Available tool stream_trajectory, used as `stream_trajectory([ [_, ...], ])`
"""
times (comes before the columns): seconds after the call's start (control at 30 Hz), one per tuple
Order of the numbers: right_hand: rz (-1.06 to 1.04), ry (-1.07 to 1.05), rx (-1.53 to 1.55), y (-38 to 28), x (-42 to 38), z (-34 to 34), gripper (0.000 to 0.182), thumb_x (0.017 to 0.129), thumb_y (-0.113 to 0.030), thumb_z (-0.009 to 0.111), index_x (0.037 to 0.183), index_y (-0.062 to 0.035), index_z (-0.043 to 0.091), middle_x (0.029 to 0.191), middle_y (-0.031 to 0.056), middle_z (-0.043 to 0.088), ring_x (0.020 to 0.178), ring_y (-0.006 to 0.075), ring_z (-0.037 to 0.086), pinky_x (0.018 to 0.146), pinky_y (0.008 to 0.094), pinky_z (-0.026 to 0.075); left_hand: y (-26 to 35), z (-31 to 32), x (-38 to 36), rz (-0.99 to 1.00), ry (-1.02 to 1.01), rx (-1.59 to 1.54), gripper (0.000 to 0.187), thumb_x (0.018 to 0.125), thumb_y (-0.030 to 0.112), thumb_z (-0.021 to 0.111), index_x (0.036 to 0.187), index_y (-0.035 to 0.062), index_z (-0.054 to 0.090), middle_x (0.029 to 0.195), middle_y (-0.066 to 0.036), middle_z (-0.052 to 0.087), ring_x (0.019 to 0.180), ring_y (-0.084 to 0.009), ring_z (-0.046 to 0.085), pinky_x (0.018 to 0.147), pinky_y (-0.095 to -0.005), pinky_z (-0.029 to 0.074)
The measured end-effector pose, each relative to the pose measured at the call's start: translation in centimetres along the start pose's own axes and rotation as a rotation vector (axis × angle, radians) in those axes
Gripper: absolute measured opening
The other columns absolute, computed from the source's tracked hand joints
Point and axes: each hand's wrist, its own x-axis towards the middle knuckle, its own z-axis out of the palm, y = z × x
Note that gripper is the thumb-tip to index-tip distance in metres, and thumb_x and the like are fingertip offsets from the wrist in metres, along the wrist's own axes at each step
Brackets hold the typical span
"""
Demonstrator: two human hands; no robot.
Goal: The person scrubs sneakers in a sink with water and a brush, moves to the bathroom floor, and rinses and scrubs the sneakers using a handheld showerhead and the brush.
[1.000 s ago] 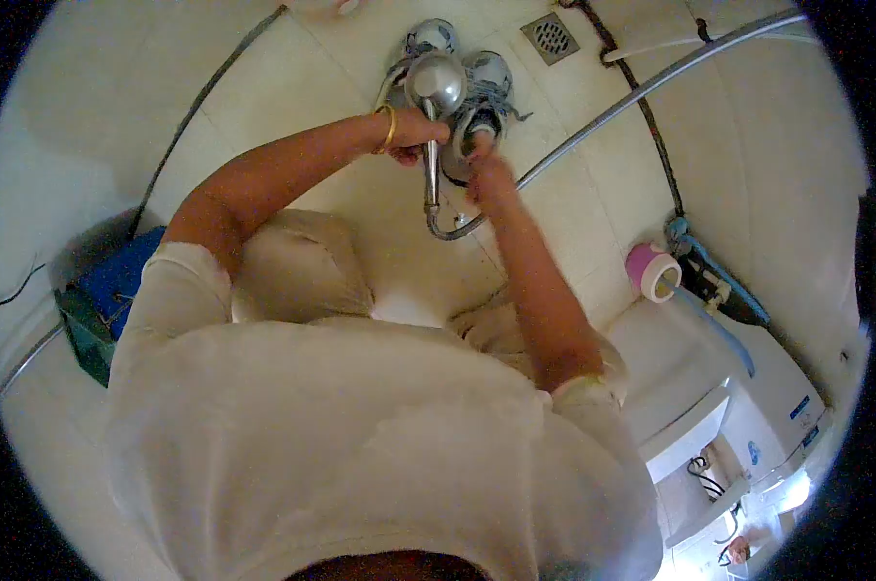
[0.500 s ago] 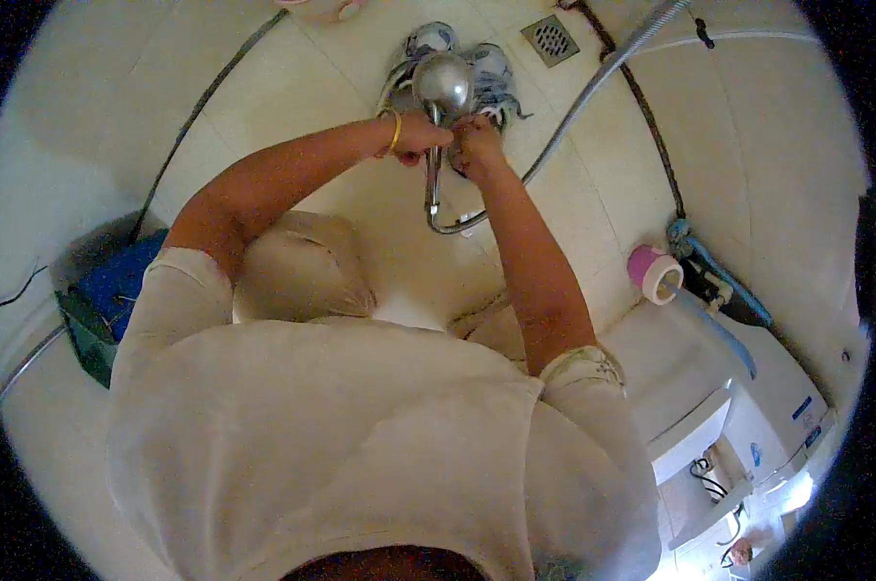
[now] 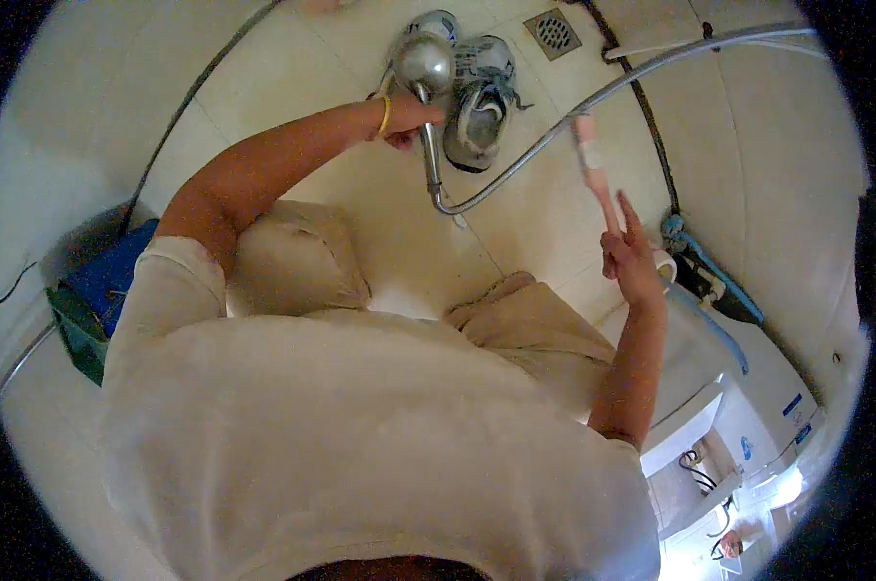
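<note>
My left hand (image 3: 409,118) is closed around the handle of a shower head (image 3: 424,64), whose round silver face points up. Beneath it, a grey shoe (image 3: 440,23) is mostly hidden by the shower head. Beside that one lies a second grey shoe (image 3: 479,124), its dark opening and loose lace visible. Out to the right, my right hand (image 3: 632,254) grips the thin handle of a pink brush (image 3: 593,160), with one finger stretched along it. The brush head is slightly blurred and apart from the shoes.
A metal hose (image 3: 530,155) curves from the shower handle to the upper right. A square floor drain (image 3: 552,35) lies beyond the shoes. A white appliance (image 3: 748,407) stands at right, near a partly hidden cup (image 3: 664,263). At left sits a blue and green container (image 3: 94,310).
My right hand has moved from the shoes out to the right, where the pink brush now shows in it. My left hand has shifted slightly left with the shower head.
</note>
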Motion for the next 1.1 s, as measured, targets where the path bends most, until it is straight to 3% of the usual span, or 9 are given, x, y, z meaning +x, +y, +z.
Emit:
stream_trajectory([
  [0.13, 0.161, 0.133, 0.105, 7.1, 7.2, 0.1, 0.034, 0.077, -0.012, 0.049, 0.109, -0.0052, 0.038, 0.06, -0.0011, 0.039, 0.042, 0.0066, 0.032, 0.038, 0.0207, 0.028, 0.4, 0.6, -0.6, 0.015, 0.109, 0.067, 0.032, 0.071, 0.038, 0.053, 0.064, 0.0081, 0.047, 0.047, -0.001, 0.037, 0.038, -0.0132, 0.041, 0.035, -0.0261, 0.039],
  [0.27, 0.261, -0.102, 0.216, 12.7, 14.1, 2.2, 0.02, 0.076, -0.021, 0.053, 0.073, -0.0021, 0.048, 0.06, 0.0048, 0.046, 0.047, 0.0176, 0.045, 0.042, 0.0305, 0.039, 1.4, 0.8, -2.9, 0.118, 0.103, 0.197, 0.033, 0.071, 0.039, 0.054, 0.067, 0.0065, 0.048, 0.047, -0.002, 0.038, 0.037, -0.0145, 0.043, 0.035, -0.0278, 0.041],
  [0.37, 0.197, 0.075, -0.554, 16.6, 17.5, 3.0, 0.022, 0.076, -0.022, 0.053, 0.079, 0.0003, 0.051, 0.065, 0.0094, 0.051, 0.059, 0.0205, 0.052, 0.053, 0.0317, 0.043, 1.4, 0.5, -3.6, 0.061, 0.05, 0.34, 0.035, 0.07, 0.04, 0.054, 0.068, 0.0062, 0.047, 0.048, -0.003, 0.04, 0.037, -0.0142, 0.042, 0.036, -0.0276, 0.041],
  [0.5, -0.629, 0.506, -0.682, 9.4, 12.8, 8.2, 0.015, 0.077, -0.01, 0.047, 0.089, -0.0026, 0.053, 0.079, 0.0095, 0.054, 0.07, 0.0197, 0.052, 0.062, 0.027, 0.044, -0.3, 0.2, -2.1, 0.082, 0.047, 0.187, 0.033, 0.07, 0.039, 0.054, 0.07, 0.0064, 0.046, 0.049, -0.004, 0.042, 0.036, -0.0139, 0.042, 0.035, -0.0268, 0.04],
  [0.63, -0.219, -0.055, 0.606, -0.1, 8.9, 16.2, 0.022, 0.074, -0.014, 0.053, 0.09, 0.0019, 0.052, 0.083, 0.011, 0.055, 0.081, 0.0193, 0.054, 0.066, 0.0277, 0.043, 0.4, 0.7, -2.7, 0.04, 0.129, 0.165, 0.031, 0.07, 0.036, 0.055, 0.071, 0.0068, 0.046, 0.049, -0.003, 0.041, 0.036, -0.0133, 0.042, 0.034, -0.0263, 0.039],
  [0.73, -0.523, 0.001, -0.304, 7.6, 24.3, 18.8, 0.029, 0.074, -0.019, 0.056, 0.097, -0.0015, 0.052, 0.09, 0.0095, 0.055, 0.087, 0.0213, 0.053, 0.071, 0.0291, 0.043, 1.0, 1.1, -3.3, 0.086, 0.136, 0.153, 0.032, 0.071, 0.037, 0.054, 0.073, 0.0066, 0.047, 0.049, -0.003, 0.041, 0.037, -0.0132, 0.042, 0.035, -0.0262, 0.039],
  [0.87, -0.374, -0.09, 0.471, 8.4, 30.6, 20.6, 0.037, 0.071, -0.028, 0.061, 0.101, -0.0078, 0.053, 0.094, 0.004, 0.056, 0.088, 0.0213, 0.053, 0.075, 0.0315, 0.042, 1.2, 0.9, -5.2, 0.049, 0.151, 0.085, 0.036, 0.065, 0.036, 0.06, 0.069, 0.0024, 0.046, 0.053, -0.005, 0.041, 0.038, -0.0144, 0.042, 0.034, -0.0284, 0.04],
  [1.03, 0.369, -0.047, 1.158, 3.1, 27.1, 19.2, 0.045, 0.07, -0.039, 0.061, 0.102, -0.0085, 0.052, 0.105, 0.0038, 0.053, 0.094, 0.019, 0.049, 0.08, 0.0318, 0.04, -0.1, 0.2, -5.4, 0.101, 0.127, -0.009, 0.033, 0.065, 0.031, 0.059, 0.064, 0.0015, 0.045, 0.051, -0.005, 0.04, 0.037, -0.0146, 0.042, 0.032, -0.0284, 0.037],
  [1.1, 0.243, -0.101, 1.139, 4.7, 29.7, 19.2, 0.046, 0.072, -0.039, 0.058, 0.104, -0.0071, 0.051, 0.11, 0.0052, 0.05, 0.097, 0.0198, 0.047, 0.083, 0.0317, 0.038, 0.2, 0.1, -5.8, 0.088, 0.101, 0.028, 0.031, 0.065, 0.029, 0.058, 0.06, 0.0016, 0.045, 0.049, -0.005, 0.04, 0.037, -0.015, 0.042, 0.032, -0.0284, 0.037],
])
